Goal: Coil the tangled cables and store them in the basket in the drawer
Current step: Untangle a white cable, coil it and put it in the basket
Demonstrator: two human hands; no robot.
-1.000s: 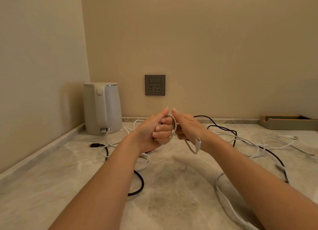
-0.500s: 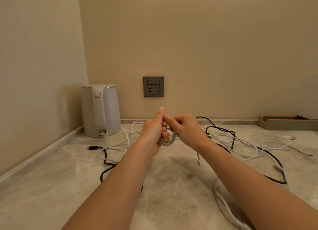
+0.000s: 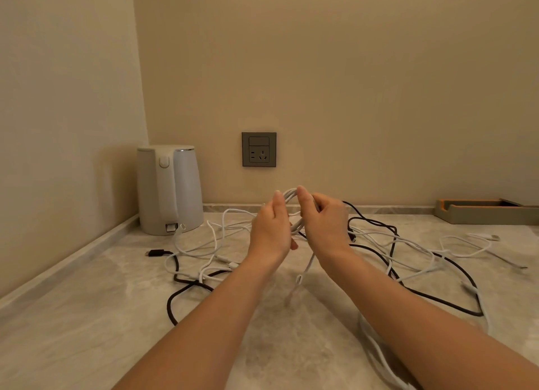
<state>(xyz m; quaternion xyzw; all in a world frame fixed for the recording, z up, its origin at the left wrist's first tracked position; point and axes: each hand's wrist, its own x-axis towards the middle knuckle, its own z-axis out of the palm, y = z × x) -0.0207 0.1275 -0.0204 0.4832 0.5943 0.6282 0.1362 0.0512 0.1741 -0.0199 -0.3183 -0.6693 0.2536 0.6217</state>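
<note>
Two hands, one small white coil [image 3: 291,195], a tangle of white cables [image 3: 232,264] whose number cannot be told, and black cable [image 3: 169,304] in two visible stretches, left and right; cannot tell if it is one cable or two. One black plug [image 3: 154,253] lies at the left. One kettle [image 3: 169,191], one socket [image 3: 259,149], one tray [image 3: 484,213].

The coil is held up above the table [image 3: 87,331] between both hands, in front of the tangle. The left hand [image 3: 271,229] shows its back. One digit points up beside the coil and the other fingers are mostly hidden, though one fingertip shows curled in below, so the hand seems to grip the coil. The right hand [image 3: 323,223] has its thumb pressed on the top of the coil and its fingers [image 3: 320,207] curled behind it, clamped on it. A white tail hangs from the coil towards the table, its end blurred.

The table is pale marbled stone. The kettle stands in the left corner, the tray far right against the beige wall [image 3: 350,68], and the socket is on the wall behind the hands.
</note>
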